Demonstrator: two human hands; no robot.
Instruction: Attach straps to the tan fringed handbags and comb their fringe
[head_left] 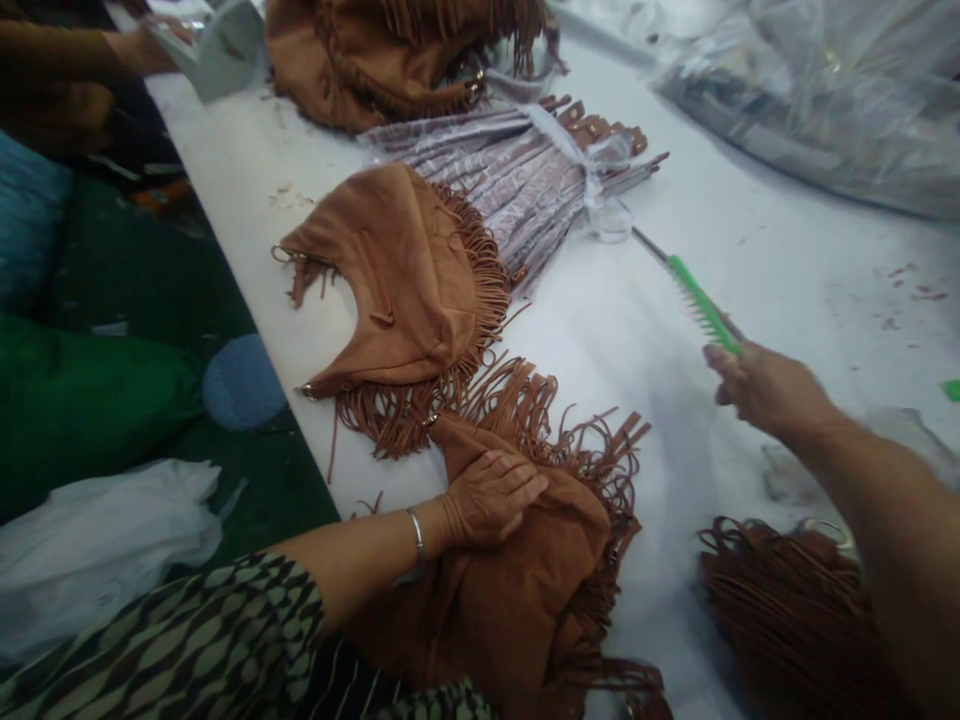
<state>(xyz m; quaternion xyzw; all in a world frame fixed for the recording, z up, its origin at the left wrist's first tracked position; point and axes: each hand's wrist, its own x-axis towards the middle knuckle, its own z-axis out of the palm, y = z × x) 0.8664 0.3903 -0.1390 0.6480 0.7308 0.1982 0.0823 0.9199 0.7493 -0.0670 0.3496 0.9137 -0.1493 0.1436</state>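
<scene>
My left hand [499, 497] lies flat on a brown suede fringed handbag [480, 610] at the table's near edge, fingers outstretched. The bag's fringe spreads loosely to its upper right. Out over the white table, my right hand [776, 390] is closed around one end of a green comb [701, 300]. Its teeth face left, and a thin dark rod points away from its far end. Just beyond the bag under my left hand, a lighter tan fringed handbag [405, 280] rests on its side, its fringe touching that bag's fringe.
Plastic-wrapped brown straps [517, 190], tied with a clear band, lie behind the tan bag. More brown bags [360, 60] are piled farther back. Dark brown fringe [787, 610] lies at lower right. A clear plastic-covered heap [825, 90] sits at back right. Another person's hand [154, 45] shows at upper left.
</scene>
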